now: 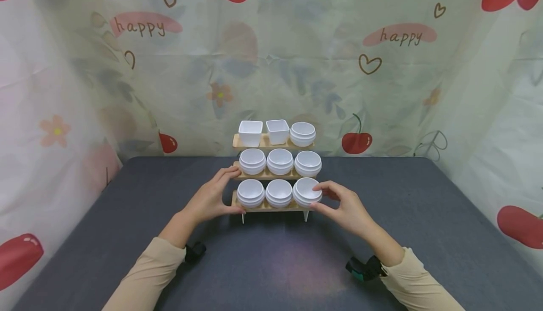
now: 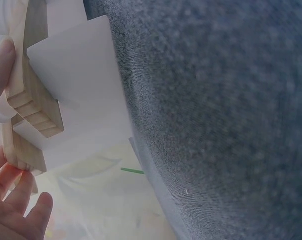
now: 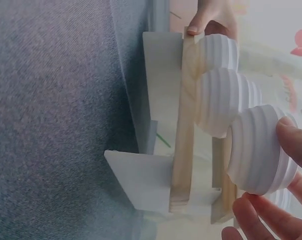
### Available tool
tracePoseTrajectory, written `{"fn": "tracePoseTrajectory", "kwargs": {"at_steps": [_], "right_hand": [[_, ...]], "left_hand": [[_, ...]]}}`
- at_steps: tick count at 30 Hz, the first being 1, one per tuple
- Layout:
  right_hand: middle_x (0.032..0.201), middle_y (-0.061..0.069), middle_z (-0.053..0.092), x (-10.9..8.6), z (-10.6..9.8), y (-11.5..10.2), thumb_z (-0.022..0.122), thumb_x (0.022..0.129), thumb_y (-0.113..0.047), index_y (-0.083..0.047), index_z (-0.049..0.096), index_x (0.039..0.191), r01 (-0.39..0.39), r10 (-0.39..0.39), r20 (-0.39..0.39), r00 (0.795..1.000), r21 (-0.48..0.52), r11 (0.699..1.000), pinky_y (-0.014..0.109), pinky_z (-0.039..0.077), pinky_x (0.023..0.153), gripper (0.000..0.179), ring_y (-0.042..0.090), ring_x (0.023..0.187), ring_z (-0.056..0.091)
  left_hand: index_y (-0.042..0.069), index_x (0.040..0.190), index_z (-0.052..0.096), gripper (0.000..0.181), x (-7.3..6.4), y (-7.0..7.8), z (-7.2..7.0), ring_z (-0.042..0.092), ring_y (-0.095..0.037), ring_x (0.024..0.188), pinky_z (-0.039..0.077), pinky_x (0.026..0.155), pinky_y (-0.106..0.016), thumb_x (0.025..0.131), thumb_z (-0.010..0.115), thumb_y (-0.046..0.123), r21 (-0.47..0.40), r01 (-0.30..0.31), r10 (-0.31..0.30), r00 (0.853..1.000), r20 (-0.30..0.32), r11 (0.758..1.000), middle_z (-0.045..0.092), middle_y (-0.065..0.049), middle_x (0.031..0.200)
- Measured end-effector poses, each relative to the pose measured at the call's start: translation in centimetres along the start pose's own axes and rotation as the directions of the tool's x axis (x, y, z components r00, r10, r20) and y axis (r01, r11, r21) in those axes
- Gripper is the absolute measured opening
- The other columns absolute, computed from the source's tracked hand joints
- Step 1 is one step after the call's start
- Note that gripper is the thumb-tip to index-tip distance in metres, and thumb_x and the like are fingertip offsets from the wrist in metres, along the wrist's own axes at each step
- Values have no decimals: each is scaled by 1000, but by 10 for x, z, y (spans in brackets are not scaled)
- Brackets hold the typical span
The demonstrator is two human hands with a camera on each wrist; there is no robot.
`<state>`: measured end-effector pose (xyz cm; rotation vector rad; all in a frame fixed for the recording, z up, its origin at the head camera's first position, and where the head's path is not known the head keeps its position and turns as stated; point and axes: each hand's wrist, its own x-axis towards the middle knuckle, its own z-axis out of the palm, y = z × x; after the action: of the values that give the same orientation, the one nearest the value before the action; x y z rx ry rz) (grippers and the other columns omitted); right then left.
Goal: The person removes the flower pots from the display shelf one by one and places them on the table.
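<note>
A three-tier stand point(image 1: 271, 209) with wooden shelves and white side supports bears several small white bowls. My left hand point(image 1: 212, 195) grips the stand's left end, its thumb at the bottom shelf and its fingers at the middle one. In the left wrist view, the thumb point(image 2: 2, 70) and fingertips lie against the wooden shelf ends point(image 2: 38, 117). With thumb and fingers, my right hand point(image 1: 345, 205) pinches the ribbed round bowl point(image 1: 306, 191) at the right of the bottom tier. The right wrist view shows this bowl point(image 3: 258, 150) tilted and apart from the shelf board point(image 3: 183, 150).
Two square white bowls point(image 1: 250, 133) and a round one point(image 1: 302, 134) stand on the top tier. Round bowls point(image 1: 280, 161) fill the middle tier. Dark grey cloth covers the table point(image 1: 271, 264). A printed curtain point(image 1: 271, 75) hangs behind and at both sides.
</note>
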<state>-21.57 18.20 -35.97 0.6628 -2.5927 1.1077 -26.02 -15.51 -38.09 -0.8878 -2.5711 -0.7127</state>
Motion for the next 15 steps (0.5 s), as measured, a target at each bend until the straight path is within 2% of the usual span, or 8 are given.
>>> {"fn": "tracePoseTrajectory", "kwargs": {"at_steps": [7, 15], "right_hand": [[105, 5, 66, -3, -2, -6, 73, 80, -22, -13, 62, 107, 6, -6, 9, 1000, 25, 1000, 42, 51, 90, 31, 23, 100, 63], [104, 2, 66, -4, -3, -13, 76, 77, -18, -13, 62, 107, 21, -21, 4, 1000, 35, 999, 40, 51, 90, 33, 17, 99, 62]], "left_hand": [[4, 134, 44, 93, 0, 0, 0, 43, -28, 132, 45, 98, -45, 58, 88, 36, -3, 0, 0, 1000, 0, 1000, 43, -11, 140], [4, 134, 44, 93, 0, 1, 0, 43, -29, 132, 45, 98, -45, 59, 88, 36, -3, 3, -3, 1000, 3, 1000, 43, -11, 140]]}}
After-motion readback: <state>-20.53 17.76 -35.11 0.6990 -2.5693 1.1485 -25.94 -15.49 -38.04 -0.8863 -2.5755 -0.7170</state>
